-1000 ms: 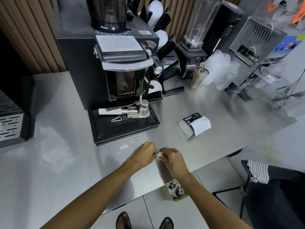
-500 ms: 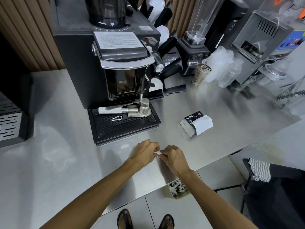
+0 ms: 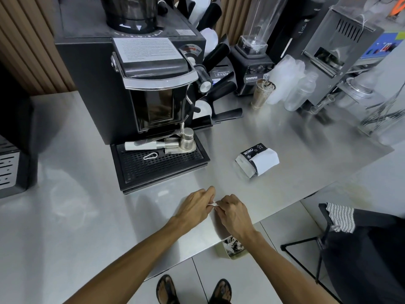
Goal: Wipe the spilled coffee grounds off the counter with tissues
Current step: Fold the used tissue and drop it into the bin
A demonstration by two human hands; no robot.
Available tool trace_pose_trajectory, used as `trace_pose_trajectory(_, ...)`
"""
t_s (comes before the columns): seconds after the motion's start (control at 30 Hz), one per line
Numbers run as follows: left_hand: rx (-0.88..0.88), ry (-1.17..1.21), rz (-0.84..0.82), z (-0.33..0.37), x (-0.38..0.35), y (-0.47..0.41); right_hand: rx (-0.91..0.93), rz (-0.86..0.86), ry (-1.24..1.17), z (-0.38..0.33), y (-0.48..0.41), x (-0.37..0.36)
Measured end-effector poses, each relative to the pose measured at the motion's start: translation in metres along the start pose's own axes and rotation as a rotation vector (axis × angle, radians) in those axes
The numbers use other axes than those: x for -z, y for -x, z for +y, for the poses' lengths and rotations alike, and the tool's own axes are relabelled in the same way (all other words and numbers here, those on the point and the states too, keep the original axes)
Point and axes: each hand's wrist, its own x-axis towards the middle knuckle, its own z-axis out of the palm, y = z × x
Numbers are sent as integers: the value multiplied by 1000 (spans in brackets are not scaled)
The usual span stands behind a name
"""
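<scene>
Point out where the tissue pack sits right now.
In the head view, the tissue pack lies on the steel counter right of centre, just right of the coffee machine's drip tray and beyond the right hand.

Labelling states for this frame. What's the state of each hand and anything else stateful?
left hand: fingers curled, pinching the tissue
right hand: fingers curled, pinching the same tissue
tissue: small white scrap, mostly hidden between the hands
tissue pack: lying on the counter, open, white sheet sticking out
blender jar: on its base, looks empty
bin: below the counter edge, open, scraps inside
</scene>
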Motion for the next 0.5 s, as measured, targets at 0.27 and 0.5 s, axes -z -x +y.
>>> trace_pose_trajectory(0.27, 35, 233, -157, 15, 23, -38, -178, -251, -250, 28, -25, 45)
trace_pose_trajectory(0.5, -32, 278, -160, 48, 34, -66, -310, -216, -416, 49, -25, 85)
